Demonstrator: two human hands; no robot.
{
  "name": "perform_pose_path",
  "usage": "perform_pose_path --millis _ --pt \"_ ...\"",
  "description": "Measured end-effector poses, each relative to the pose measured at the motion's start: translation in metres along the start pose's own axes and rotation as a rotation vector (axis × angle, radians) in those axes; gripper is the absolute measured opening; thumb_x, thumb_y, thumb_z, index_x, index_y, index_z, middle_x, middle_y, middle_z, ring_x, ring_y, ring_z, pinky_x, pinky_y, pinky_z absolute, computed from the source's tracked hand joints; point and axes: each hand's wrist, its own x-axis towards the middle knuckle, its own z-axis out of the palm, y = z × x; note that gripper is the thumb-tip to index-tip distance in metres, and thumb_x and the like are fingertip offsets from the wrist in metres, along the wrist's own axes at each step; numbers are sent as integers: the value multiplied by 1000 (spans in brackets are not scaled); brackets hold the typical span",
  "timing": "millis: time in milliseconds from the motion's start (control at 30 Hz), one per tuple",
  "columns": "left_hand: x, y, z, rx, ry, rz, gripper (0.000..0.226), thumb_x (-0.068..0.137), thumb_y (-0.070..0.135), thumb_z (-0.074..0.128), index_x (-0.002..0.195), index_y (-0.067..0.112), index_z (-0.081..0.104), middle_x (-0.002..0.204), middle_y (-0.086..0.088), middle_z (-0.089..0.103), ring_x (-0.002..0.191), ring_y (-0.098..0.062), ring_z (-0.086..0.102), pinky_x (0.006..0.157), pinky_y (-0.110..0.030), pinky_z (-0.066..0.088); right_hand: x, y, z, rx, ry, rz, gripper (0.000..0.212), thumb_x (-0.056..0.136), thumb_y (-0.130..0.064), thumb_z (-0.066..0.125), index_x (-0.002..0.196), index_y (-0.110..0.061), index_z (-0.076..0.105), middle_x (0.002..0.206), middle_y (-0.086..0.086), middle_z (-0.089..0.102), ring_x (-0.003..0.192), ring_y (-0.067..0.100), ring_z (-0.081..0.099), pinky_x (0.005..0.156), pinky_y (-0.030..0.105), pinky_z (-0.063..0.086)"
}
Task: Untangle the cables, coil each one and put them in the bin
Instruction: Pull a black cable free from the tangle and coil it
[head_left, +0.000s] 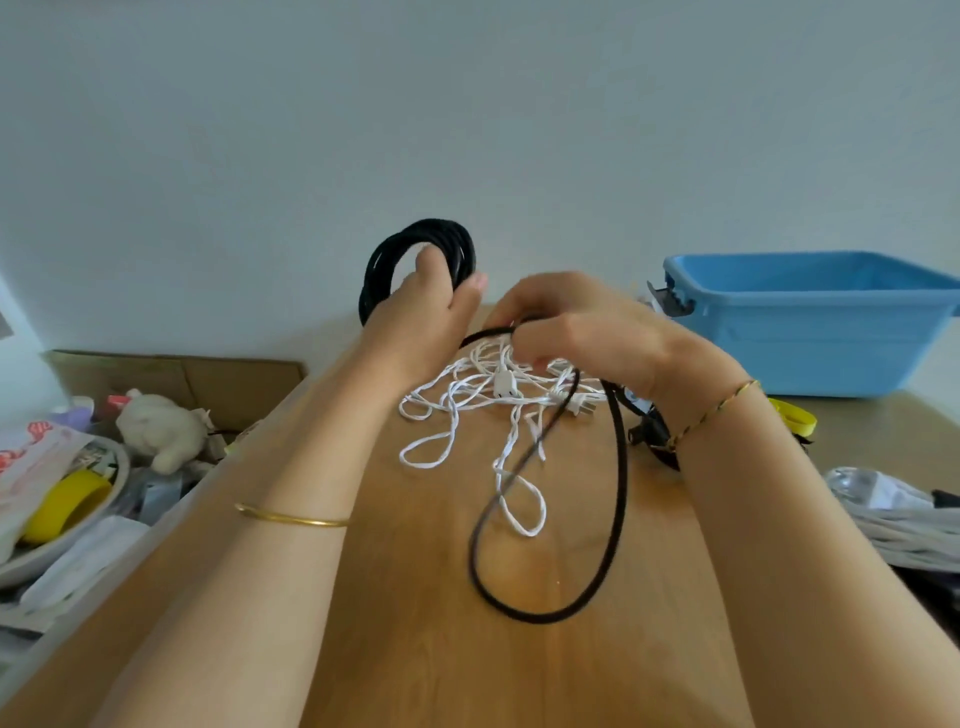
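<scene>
My left hand (426, 306) grips a coil of black cable (384, 254), held upright above the far edge of the wooden table (415, 649). From the coil a loose length of the black cable (618, 467) runs under my right hand (582, 332), which pinches it, then loops down across the table. A tangled white cable (457, 410) with a white plug lies on the table beneath both hands. The blue plastic bin (810, 332) stands at the back right; its inside is hidden from here.
A cardboard box (182, 374) with a white plush toy (161, 426), a yellow tape roll (62, 506) and packets sits left of the table. At the right lie a yellow item (795, 415), a clear wrapper (872, 488) and grey cloth (914, 535). A black plug (649, 431) shows behind my right wrist.
</scene>
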Motion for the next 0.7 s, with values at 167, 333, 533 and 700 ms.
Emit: perform_pose_path --millis 167,333,533,700 --pt "-7 7 -20 -337 -447 -180 42 96 48 44 90 8 53 61 0 44 48 -14 40 49 -28 36 2 12 -17 104 362 -78 15 87 -4 56 94 -12 67 82 8 61 73 18 57 78 40 54" --pt "-15 16 -21 -567 -766 -157 47 87 36 61 111 -5 55 52 5 30 41 -7 25 35 -18 23 10 20 -4 145 496 -126 10 90 -9 57 93 -10 67 83 3 63 64 5 52 59 25 51" --pt "-4 5 -25 -1290 -808 -269 35 85 25 42 86 1 68 40 10 33 31 1 22 27 -14 22 18 47 8 146 525 -26 19 94 -15 50 87 -18 67 54 -6 42 46 7 32 47 22 29" --pt "4 -7 -26 -1919 -700 -369 46 89 40 56 99 -5 60 44 7 41 31 -5 37 31 -14 31 20 45 22 95 210 64 19 96 -17 49 91 -22 67 54 -1 46 38 3 34 40 16 30"
